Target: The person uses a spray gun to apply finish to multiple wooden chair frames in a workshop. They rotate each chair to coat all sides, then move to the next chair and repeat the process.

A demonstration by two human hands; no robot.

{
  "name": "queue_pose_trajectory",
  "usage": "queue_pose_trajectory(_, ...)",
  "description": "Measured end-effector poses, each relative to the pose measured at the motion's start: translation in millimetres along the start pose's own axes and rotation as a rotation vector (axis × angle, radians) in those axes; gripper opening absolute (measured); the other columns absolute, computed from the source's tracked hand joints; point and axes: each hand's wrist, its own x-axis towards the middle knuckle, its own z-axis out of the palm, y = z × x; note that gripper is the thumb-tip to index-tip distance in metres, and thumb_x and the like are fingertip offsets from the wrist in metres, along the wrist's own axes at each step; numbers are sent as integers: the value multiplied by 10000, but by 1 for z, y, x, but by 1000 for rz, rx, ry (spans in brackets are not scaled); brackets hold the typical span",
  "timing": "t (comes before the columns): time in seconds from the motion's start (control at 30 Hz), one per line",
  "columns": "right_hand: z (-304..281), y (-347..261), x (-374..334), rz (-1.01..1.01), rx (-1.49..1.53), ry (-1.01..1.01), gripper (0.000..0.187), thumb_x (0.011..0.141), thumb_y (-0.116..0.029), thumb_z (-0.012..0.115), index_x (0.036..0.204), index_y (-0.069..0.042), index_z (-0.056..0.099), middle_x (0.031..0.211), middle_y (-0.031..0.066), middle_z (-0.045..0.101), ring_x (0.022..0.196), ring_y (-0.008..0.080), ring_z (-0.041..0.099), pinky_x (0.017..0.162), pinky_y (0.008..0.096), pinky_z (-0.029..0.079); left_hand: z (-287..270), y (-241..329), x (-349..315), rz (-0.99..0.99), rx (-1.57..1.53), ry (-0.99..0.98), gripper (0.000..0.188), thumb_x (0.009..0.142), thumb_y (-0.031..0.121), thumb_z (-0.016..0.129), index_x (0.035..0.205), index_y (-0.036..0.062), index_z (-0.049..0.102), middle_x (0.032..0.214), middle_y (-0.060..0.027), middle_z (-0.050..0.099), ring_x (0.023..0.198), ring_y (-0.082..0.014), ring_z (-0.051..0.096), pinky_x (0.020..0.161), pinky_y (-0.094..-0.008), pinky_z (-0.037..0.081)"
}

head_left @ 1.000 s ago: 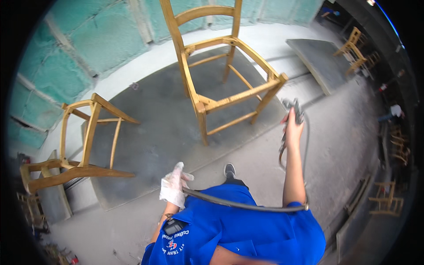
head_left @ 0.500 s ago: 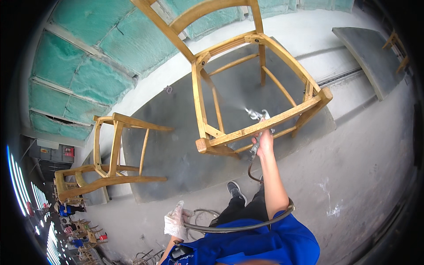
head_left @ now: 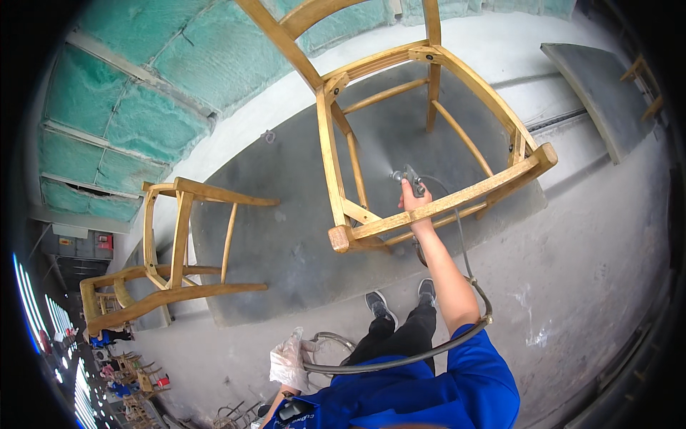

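A wooden chair frame with an open seat stands in front of me. My right hand grips a metal spray gun inside the frame, the forearm passing beneath the front seat rail. Faint mist leaves the nozzle toward the left-hand legs and stretchers. My left hand, in a clear plastic glove, is closed at a dark hose. That hose curves across my body to my right upper arm, where a thinner line runs up toward the gun.
A second wooden chair lies tipped over at the left on the dark grey board. Green filter panels line the far wall. Another grey board is at the far right. Coiled hose hangs by my left hand.
My right hand has turned the spray gun, its nozzle shifting slightly left, and the hose behind it now shows. The view has shifted slightly; my left hand keeps its place.
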Motion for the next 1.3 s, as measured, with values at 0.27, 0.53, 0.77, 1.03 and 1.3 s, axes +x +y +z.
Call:
queue_pose_trajectory(0.27,-23,10,-10,-207,33,-128,262,992,-206,657,1160,-5,656,713,-24,574,638,68,534,584,261,447,2,5,0,-52,57,-2,502,928,426,688,649,11,737,445,-25,472,401,-145,442,420,-299,337)
queue_pose_trajectory(0.53,-28,-3,8,-367,150,62,206,1008,-181,626,1135,-21,653,741,-13,590,685,75,564,639,264,458,4,8,7,2,76,10,506,931,406,675,657,-14,738,441,-42,496,373,-163,445,401,-314,360)
queue_pose_trajectory(0.77,-39,-17,18,-264,213,288,273,1040,-245,572,818,-90,600,727,-12,584,591,65,486,558,255,388,0,14,9,-18,96,5,540,951,419,653,661,-30,738,428,-46,473,358,-168,450,386,-311,364)
queue_pose_trajectory(1.03,-15,-26,60,-256,309,548,294,1033,-330,616,925,-56,612,700,11,598,578,98,566,546,282,460,-1,22,8,-20,55,-36,576,972,466,630,678,-23,713,447,-36,462,354,-142,416,371,-301,296)
queue_pose_trajectory(1.3,-16,4,81,-231,-280,685,384,979,-337,664,1100,26,663,902,199,719,839,354,698,787,429,538,-20,4,30,-3,-15,7,576,972,453,635,655,-26,674,465,-31,473,360,-126,389,380,-286,299)
